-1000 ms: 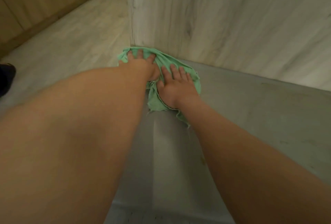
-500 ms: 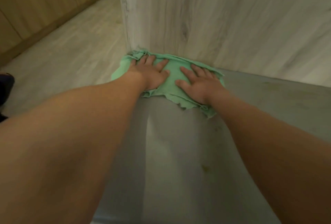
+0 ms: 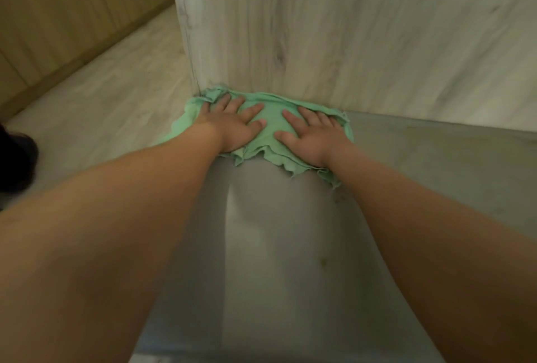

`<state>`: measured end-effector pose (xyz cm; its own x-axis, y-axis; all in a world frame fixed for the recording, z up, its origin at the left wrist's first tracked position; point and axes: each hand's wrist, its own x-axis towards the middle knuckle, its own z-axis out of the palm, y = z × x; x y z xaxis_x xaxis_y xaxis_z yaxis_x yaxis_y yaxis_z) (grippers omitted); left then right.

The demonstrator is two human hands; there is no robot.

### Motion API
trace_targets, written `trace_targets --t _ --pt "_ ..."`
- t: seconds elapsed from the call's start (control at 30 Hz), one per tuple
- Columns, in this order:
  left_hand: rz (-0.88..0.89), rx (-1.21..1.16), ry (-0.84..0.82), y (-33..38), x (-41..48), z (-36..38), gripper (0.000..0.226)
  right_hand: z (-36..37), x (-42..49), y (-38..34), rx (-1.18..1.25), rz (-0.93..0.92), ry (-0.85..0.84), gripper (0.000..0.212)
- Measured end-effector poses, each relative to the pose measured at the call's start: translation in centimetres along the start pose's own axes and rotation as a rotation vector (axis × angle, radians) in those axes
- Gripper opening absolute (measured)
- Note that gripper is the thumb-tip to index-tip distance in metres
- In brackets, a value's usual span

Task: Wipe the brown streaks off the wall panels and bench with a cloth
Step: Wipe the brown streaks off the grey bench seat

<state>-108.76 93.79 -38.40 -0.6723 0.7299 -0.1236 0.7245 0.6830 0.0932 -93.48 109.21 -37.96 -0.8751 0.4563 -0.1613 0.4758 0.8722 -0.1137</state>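
Nearest me the bench [image 3: 261,246] shows a faint speck [image 3: 323,261], so I'd say that bit isn't wiped yet. Further out, my left hand [image 3: 232,130] and right hand [image 3: 313,136] lie flat, fingers spread, pressing the cloth [image 3: 270,127] onto the bench's far left corner, tight against the panel [image 3: 319,28]. Risk imo: the cloth overhangs the left edge, so a push that way could drop it on the floor [image 3: 116,101].
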Motion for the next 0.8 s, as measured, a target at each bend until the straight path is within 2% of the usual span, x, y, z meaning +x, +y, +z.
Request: trace_targets --t 0.17,0.37,0.53,0.7,0.77,0.8 --pt "0.029 0.027 -0.054 0.9 -4.4 0.4 0.069 0.7 -4.5 -0.8 -0.005 -0.016 -0.003 0.077" --pt "0.115 -0.002 -0.044 1.7 -12.7 1.5 0.073 1.9 -11.1 -1.9 -0.015 -0.076 -0.008 0.077" --pt "0.178 0.024 -0.040 2.8 -19.7 2.3 0.077 2.7 -18.4 -3.0 -0.027 -0.141 -0.018 0.091" --pt "0.387 0.034 -0.038 2.6 -25.3 2.7 0.096 4.0 -25.7 -3.7 -0.093 -0.261 0.011 0.092" --pt "0.401 -0.109 -0.054 1.9 -25.1 2.0 0.098 3.8 -25.7 -4.3 -0.096 -0.236 0.035 0.093" --pt "0.351 -0.304 -0.062 1.5 -24.4 1.5 0.091 3.6 -25.1 -4.9 -0.087 -0.224 0.052 0.093"
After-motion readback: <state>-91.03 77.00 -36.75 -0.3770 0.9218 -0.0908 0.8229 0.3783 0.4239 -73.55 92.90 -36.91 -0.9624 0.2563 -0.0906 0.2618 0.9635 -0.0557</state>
